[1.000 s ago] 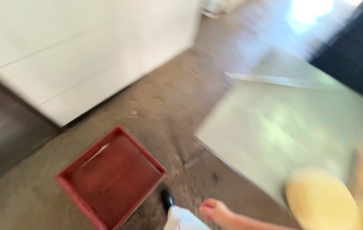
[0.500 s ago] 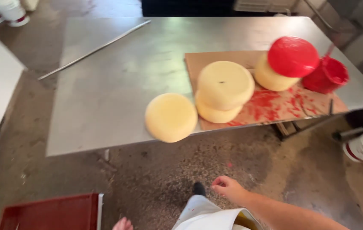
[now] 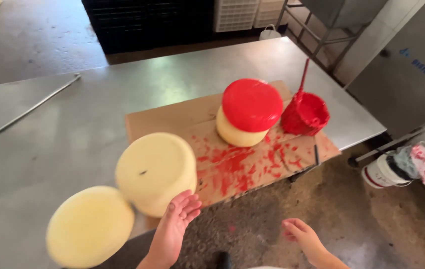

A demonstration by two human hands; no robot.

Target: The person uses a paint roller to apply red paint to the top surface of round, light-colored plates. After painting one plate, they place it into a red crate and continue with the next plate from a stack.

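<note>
Table: a steel table (image 3: 73,129) is seen across the upper and left parts of the view, its near edge running above the concrete floor (image 3: 352,219).
Cardboard: a brown cardboard sheet (image 3: 172,117) is laid flat on the table's right part and is spattered with red coating toward its near edge.
Stacked wheels: a pale cheese wheel (image 3: 240,135) is set on the cardboard, and a red-coated wheel (image 3: 252,104) is laid on top of it (the upper one overhangs slightly to the right).
Uncoated wheel: a tall pale yellow wheel (image 3: 155,169) is placed at the near left corner of the cardboard, close to the table edge.
Front wheel: a second pale wheel (image 3: 88,226) is seen at lower left, just beside the tall one and overhanging the table edge (blurred).
Red bucket: a small red-smeared bucket (image 3: 306,113) is stood just right of the stacked wheels, with a red stick (image 3: 303,74) rising from it.
White pail: a white pail (image 3: 386,172) stuffed with a red-stained cloth is set on the floor at right, well apart from the table.
Left hand: the left hand (image 3: 177,219) is held against the lower right side of the tall pale wheel, fingers spread and extended, nothing gripped.
Right hand: the right hand (image 3: 302,236) is held over the floor, fingers loosely curled and empty, apart from every wheel.
</note>
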